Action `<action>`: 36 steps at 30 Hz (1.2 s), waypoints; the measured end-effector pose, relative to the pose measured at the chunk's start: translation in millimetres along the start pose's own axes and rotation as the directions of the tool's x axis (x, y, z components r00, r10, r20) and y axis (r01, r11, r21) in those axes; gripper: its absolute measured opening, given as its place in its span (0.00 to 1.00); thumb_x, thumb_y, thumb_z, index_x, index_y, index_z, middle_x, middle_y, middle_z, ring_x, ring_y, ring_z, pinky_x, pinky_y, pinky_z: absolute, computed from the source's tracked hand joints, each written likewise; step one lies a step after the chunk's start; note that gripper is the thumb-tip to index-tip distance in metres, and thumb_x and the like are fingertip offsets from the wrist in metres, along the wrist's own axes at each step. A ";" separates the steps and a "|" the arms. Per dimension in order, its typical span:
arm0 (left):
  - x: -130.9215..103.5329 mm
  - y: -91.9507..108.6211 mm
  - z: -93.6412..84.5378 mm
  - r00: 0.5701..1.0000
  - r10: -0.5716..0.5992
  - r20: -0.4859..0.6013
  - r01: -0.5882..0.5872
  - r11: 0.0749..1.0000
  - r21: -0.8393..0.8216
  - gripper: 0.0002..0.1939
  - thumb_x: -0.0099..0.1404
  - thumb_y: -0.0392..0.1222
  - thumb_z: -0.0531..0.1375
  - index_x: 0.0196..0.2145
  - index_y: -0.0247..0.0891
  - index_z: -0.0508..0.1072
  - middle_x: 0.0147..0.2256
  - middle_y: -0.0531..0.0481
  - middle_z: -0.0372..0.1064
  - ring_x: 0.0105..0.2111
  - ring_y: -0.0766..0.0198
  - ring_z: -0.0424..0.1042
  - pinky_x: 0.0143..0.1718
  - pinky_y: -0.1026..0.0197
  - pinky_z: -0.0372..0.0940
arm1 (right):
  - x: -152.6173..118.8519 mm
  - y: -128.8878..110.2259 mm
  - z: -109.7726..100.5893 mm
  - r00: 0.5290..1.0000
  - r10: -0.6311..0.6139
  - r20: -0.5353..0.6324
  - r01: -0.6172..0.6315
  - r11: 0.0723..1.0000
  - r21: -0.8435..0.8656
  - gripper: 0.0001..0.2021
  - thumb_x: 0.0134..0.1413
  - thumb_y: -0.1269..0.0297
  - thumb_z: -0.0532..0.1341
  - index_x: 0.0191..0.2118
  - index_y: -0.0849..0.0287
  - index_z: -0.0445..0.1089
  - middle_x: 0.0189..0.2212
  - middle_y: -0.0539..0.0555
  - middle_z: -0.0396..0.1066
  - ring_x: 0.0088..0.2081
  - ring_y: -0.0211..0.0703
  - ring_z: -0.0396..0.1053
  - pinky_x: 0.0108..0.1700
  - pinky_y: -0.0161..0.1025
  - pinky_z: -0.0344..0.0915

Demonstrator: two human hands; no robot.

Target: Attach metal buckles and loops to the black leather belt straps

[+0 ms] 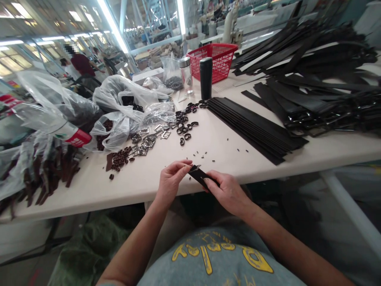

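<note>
Over the table's front edge, my right hand (224,188) grips a black belt strap (200,177), thumb on top and fingers underneath. At the strap's far end a small shiny metal piece (195,168), which looks like a buckle, is partly visible. My left hand (172,176) is closed in a pinch at that same end; its fingertips hide what exactly lies between them. Several tiny dark metal bits (203,156) lie scattered on the table just beyond my hands.
Black belt loops (186,129), diamond-shaped metal buckles (148,143) and brown loops (120,157) lie ahead to the left, before plastic bags (119,95). Stacked black straps (247,127) lie to the right. Behind stand a dark tumbler (206,79), a glass bottle (186,75) and a red basket (218,59).
</note>
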State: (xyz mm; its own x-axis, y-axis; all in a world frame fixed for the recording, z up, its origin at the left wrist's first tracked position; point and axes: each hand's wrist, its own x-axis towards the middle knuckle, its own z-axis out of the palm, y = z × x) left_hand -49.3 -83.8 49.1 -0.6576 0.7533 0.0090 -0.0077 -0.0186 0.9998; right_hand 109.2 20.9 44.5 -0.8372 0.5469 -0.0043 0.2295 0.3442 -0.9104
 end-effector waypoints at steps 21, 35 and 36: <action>-16.3 -5.2 15.5 0.998 -0.070 0.003 0.070 0.996 0.054 0.09 0.54 0.46 0.69 0.25 0.37 0.78 0.24 0.53 0.74 0.26 0.65 0.69 0.33 0.63 0.66 | -0.1 3.6 1.6 0.996 -0.092 -0.023 0.092 0.996 0.003 0.09 0.61 0.63 0.55 0.33 0.58 0.70 0.26 0.50 0.72 0.30 0.41 0.67 0.33 0.35 0.60; -22.6 -14.4 27.1 0.990 -0.137 -0.031 0.132 0.982 -0.137 0.08 0.52 0.45 0.70 0.25 0.38 0.78 0.25 0.53 0.74 0.26 0.66 0.69 0.30 0.63 0.67 | -10.5 1.6 7.2 0.996 -0.084 -0.039 0.085 0.996 0.035 0.13 0.64 0.60 0.52 0.31 0.56 0.67 0.26 0.51 0.71 0.29 0.41 0.67 0.33 0.37 0.60; -22.6 -15.3 28.6 0.992 -0.119 -0.048 0.110 0.982 -0.157 0.08 0.52 0.44 0.70 0.26 0.38 0.78 0.25 0.53 0.74 0.26 0.67 0.69 0.29 0.64 0.67 | -10.6 1.2 7.9 0.996 -0.085 -0.041 0.086 0.996 0.034 0.13 0.65 0.60 0.52 0.31 0.56 0.67 0.26 0.51 0.71 0.29 0.41 0.68 0.33 0.37 0.60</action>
State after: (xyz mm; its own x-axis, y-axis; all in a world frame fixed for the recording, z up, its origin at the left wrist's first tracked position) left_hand -12.7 -81.7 34.2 -0.6874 0.7179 -0.1104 -0.1978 -0.0387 0.9795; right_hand 114.5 9.5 40.1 -0.8328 0.5463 0.0897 0.1394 0.3637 -0.9210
